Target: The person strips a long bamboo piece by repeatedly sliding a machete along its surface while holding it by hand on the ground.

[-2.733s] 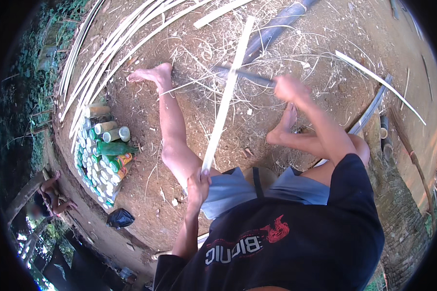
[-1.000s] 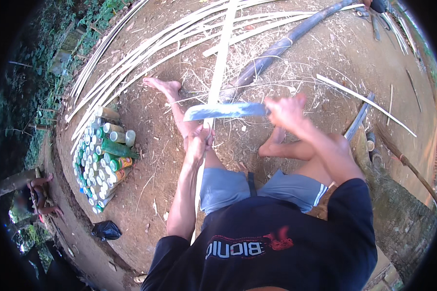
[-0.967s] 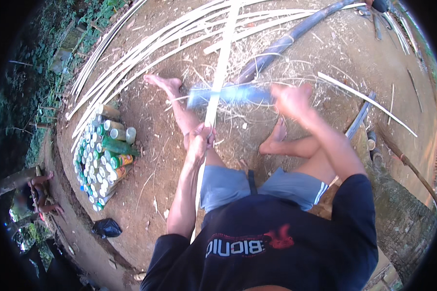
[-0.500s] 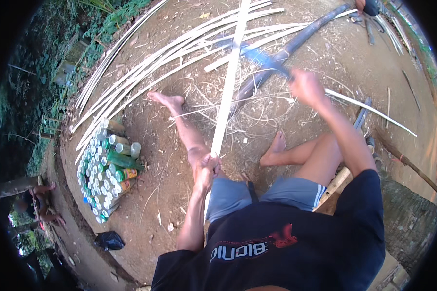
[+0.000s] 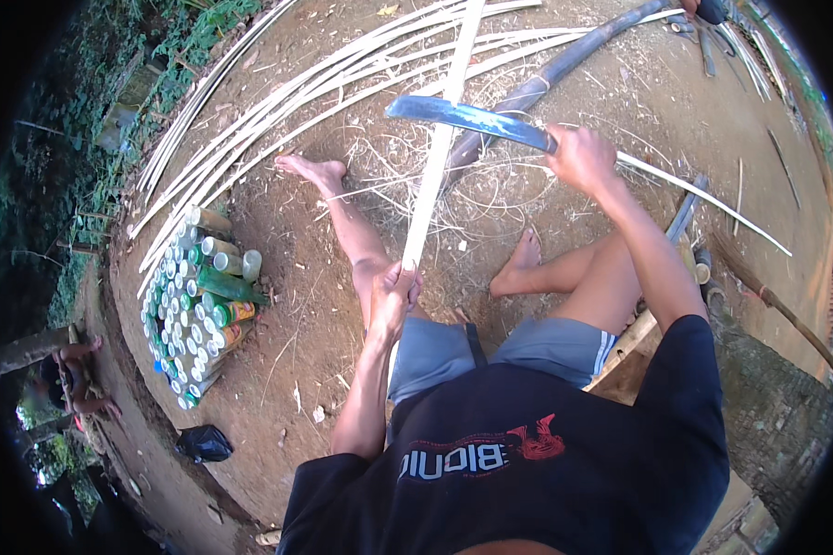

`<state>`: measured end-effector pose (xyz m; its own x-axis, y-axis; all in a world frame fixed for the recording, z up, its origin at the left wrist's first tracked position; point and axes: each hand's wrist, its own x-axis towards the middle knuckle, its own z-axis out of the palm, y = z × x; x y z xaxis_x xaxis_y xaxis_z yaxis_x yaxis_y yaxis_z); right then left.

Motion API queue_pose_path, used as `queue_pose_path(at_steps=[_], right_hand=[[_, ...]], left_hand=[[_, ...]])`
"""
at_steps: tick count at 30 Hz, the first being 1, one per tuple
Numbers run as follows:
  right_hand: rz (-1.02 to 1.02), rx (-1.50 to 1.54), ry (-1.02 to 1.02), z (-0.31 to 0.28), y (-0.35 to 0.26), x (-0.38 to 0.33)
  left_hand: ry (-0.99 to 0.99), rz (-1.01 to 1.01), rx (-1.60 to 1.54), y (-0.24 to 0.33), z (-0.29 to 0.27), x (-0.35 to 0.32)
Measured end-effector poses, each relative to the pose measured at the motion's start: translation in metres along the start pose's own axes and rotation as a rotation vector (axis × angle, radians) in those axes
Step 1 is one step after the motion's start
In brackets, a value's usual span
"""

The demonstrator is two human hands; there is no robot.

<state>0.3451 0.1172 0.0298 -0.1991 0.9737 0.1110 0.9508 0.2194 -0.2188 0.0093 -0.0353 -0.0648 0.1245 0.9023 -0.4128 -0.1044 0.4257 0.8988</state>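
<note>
My left hand [image 5: 396, 294] is closed around the near end of a long pale bamboo strip [image 5: 428, 199] above my left thigh. The strip runs away from me and past the top of the picture. In my right hand [image 5: 581, 159] is the dark handle of a machete [image 5: 472, 118]. Its broad blade points left and lies across the strip, seemingly against its upper face. Thin curled bamboo shavings [image 5: 491, 199] litter the dirt between my bare feet. Beneath the strip, a dark bamboo pole [image 5: 537, 88] rests slantwise on the ground.
Several long bamboo strips [image 5: 287, 116] fan out at the far left. Plastic bottles [image 5: 194, 314] stand bunched on my left, near a black plastic bag [image 5: 204, 444]. To my right lie a stick broom [image 5: 777, 310] and a log [image 5: 777, 398]. Another person [image 5: 74, 379] sits at the far left.
The machete was blurred by motion half a second ago; now its blade shows sharply, a little nearer me across the strip. My left hand keeps its grip.
</note>
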Motion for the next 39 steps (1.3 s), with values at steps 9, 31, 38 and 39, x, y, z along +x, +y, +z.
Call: queue_pose_path(at_steps=[9,31,38,39], right_hand=[[0.126,-0.069,-0.045,-0.019,0.02,0.022],[0.353,-0.106,0.313,-0.141,0.174,0.165],[0.346,0.29,0.162,-0.044,0.112,0.115],[0.317,0.358,0.125,-0.024,0.09,0.1]], left_hand=[[0.022,-0.034,-0.079,0.001,0.016,-0.007],[-0.039,-0.133,-0.15,0.001,-0.002,-0.054],[0.06,-0.098,0.006,-0.004,-0.017,-0.033],[0.067,-0.09,0.021,-0.003,-0.019,-0.028]])
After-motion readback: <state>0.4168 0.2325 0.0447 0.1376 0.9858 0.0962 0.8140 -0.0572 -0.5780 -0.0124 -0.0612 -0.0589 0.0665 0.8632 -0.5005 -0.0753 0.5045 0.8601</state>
